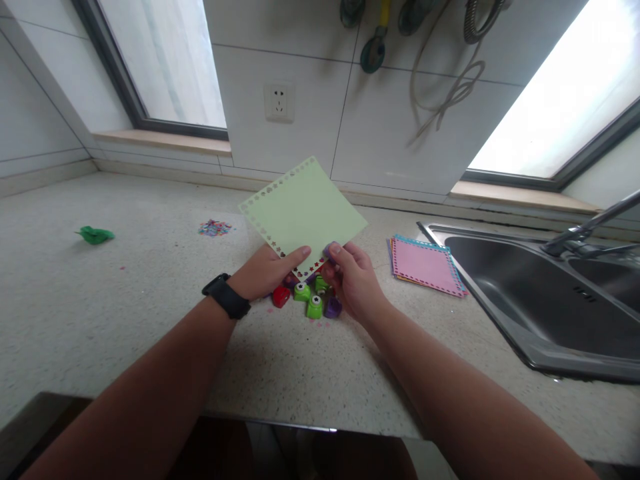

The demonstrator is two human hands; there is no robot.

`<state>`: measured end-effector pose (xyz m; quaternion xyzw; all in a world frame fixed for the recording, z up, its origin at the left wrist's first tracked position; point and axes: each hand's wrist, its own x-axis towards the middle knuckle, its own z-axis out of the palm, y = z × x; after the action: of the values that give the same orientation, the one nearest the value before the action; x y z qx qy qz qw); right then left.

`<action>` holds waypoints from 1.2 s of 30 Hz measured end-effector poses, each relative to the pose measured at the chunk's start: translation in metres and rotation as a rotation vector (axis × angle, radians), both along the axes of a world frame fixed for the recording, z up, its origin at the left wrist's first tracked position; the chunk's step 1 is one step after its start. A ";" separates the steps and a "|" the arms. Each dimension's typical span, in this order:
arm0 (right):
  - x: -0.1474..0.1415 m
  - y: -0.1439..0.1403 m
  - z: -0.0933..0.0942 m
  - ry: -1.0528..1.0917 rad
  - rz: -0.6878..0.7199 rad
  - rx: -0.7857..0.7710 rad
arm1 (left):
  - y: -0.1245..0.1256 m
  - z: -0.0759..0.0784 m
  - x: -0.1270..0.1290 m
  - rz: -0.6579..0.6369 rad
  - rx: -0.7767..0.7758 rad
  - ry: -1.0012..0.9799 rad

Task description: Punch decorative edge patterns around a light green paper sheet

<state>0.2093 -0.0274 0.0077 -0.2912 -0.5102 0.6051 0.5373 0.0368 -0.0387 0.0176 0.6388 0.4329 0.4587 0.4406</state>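
A light green paper square (305, 210) with punched shapes along two edges is held up over the counter. My left hand (267, 272) pinches its lower corner with thumb on top. My right hand (353, 277) grips a small purple paper punch (329, 251) clamped on the sheet's lower edge. Below the hands, on the counter, lie several small punches: a red one (281, 297), green ones (315, 307) and a purple one (333, 307).
A stack of punched coloured sheets with pink on top (425, 265) lies right of my hands, beside a steel sink (525, 293) with a tap (585, 233). A heap of paper confetti (215, 229) and a green scrap (95, 235) lie to the left. A wall socket (279, 102) is behind.
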 end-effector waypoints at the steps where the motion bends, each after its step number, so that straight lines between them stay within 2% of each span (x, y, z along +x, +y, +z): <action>1: 0.000 0.000 0.000 0.002 -0.004 0.004 | 0.000 0.000 0.000 0.000 -0.005 0.001; 12: 0.001 0.000 0.001 -0.004 0.013 -0.008 | 0.000 0.001 0.000 0.040 -0.022 -0.022; 17: 0.005 0.003 0.002 0.036 0.022 -0.026 | 0.000 0.003 -0.001 0.069 0.057 -0.028; 22: 0.014 0.009 0.004 0.005 -0.082 0.018 | 0.002 -0.002 -0.006 0.103 -0.030 -0.069; 25: 0.021 0.013 0.005 -0.096 -0.156 0.105 | 0.006 -0.005 -0.009 0.121 -0.054 -0.161; 28: 0.028 0.014 0.008 -0.287 -0.189 0.226 | 0.011 -0.005 -0.010 0.056 -0.092 -0.305; 30: 0.030 0.012 0.010 -0.459 -0.174 0.322 | 0.014 -0.006 -0.010 0.048 -0.082 -0.364; 36: 0.025 -0.003 0.015 -0.727 -0.020 0.571 | 0.020 -0.008 -0.015 0.052 -0.149 -0.583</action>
<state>0.2340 -0.0303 0.0224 -0.3297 -0.8089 0.2940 0.3880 0.0223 -0.0185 0.0094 0.4348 0.3367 0.6008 0.5802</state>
